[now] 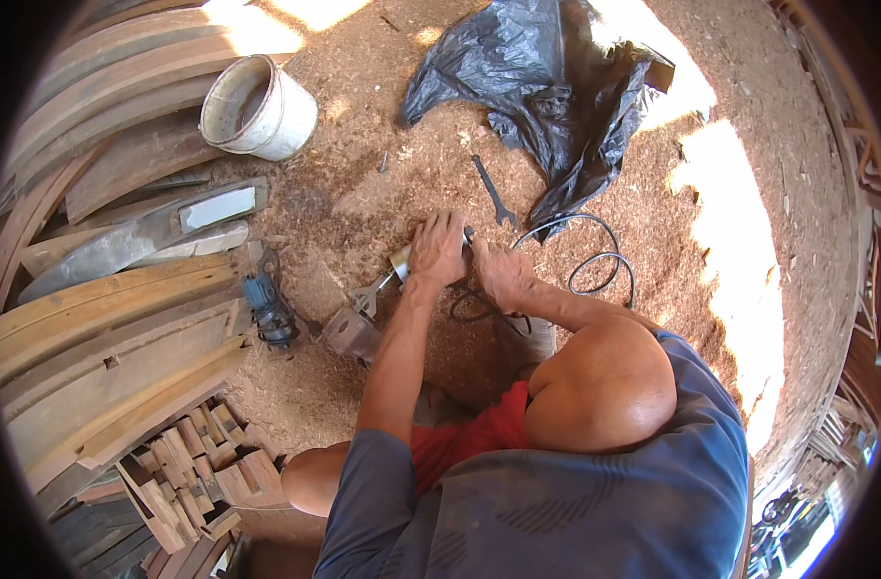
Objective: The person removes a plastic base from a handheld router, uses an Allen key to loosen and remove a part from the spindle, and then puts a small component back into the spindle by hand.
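Low over the shaving-covered ground, my left hand (pixel 439 249) is wrapped over a corded tool (pixel 400 261) with a shiny metal body, most of it hidden under the palm. Close beside it, my right hand (pixel 501 277) has its fingers curled at the tool's dark end (pixel 469 234). What those fingertips press on is partly hidden. A black cord (pixel 600 256) loops out to the right of my hands. Left of the tool's body lies a pale metal bracket (pixel 366 299). An open-ended wrench (pixel 495 191) lies just beyond my hands, and a small bolt (pixel 384 162) farther off.
A blue power tool (pixel 267 307) and a wooden block (pixel 352 335) sit to the left. Curved planks (pixel 122 299) and stacked wood offcuts (pixel 185 473) line that side. A white bucket (pixel 291 121) stands far left; a crumpled black plastic bag (pixel 556 87) lies ahead.
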